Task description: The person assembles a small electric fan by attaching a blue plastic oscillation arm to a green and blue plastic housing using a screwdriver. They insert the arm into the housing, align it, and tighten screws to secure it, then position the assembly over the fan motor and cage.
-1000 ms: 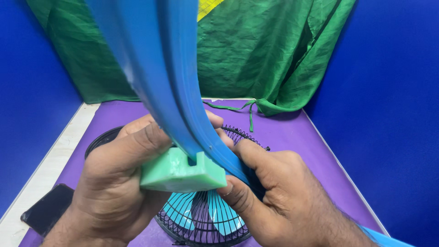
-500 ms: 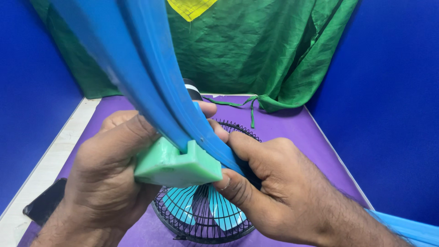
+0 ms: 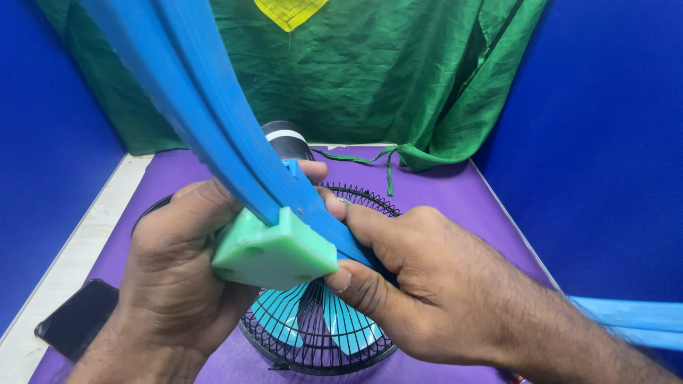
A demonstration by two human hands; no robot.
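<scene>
Two blue plastic strips (image 3: 213, 121) ran into a pale green block (image 3: 274, 250), held up over the wire-caged fan (image 3: 320, 334). Left hand (image 3: 174, 270) wrapped shut round the block; right hand (image 3: 420, 284) pinched the strips beside it. Black phone (image 3: 78, 320) lay on the purple table (image 3: 455, 199), lower left.

Plastic parts over wire and cloth.
Blue strips (image 3: 213, 121) and green block (image 3: 274, 250) looked smooth, matt plastic; fan guard (image 3: 313, 341) black wire; backdrop (image 3: 370, 78) creased cloth.
</scene>
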